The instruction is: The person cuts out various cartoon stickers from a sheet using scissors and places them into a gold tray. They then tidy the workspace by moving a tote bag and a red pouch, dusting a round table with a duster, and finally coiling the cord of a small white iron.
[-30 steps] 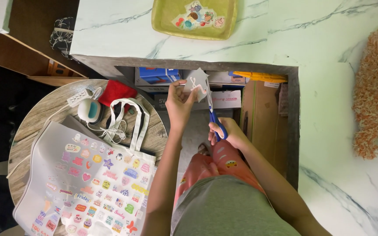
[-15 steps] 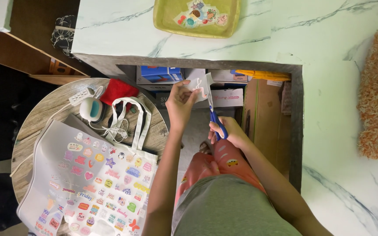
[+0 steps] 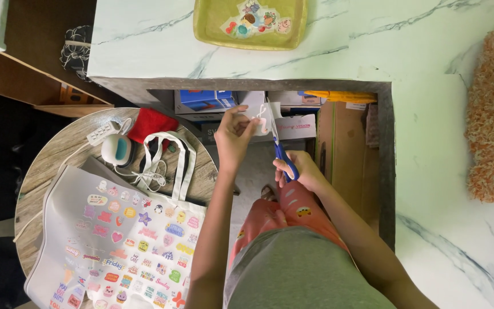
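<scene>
My left hand [image 3: 234, 136] pinches a small white piece of sticker paper [image 3: 260, 119] and holds it up below the edge of the marble desk [image 3: 373, 46]. My right hand [image 3: 299, 170] grips blue-handled scissors [image 3: 281, 153], whose blades reach up into the paper. A green tray [image 3: 250, 24] with cut-out stickers lies on the desk above. To the left a white tote bag [image 3: 115, 240] covered with colourful stickers lies on a round wooden table [image 3: 47, 166].
A fluffy duster [image 3: 491, 111] lies on the desk at the right. Boxes [image 3: 206, 100] and a cardboard panel [image 3: 344, 154] fill the recess under the desk. A white power strip [image 3: 105, 131], a small white-and-teal device [image 3: 116, 150] and a red cloth [image 3: 151, 123] rest on the round table.
The paper has turned slightly in my left hand and the scissors have shifted a little along it. Both hands stay in nearly the same place.
</scene>
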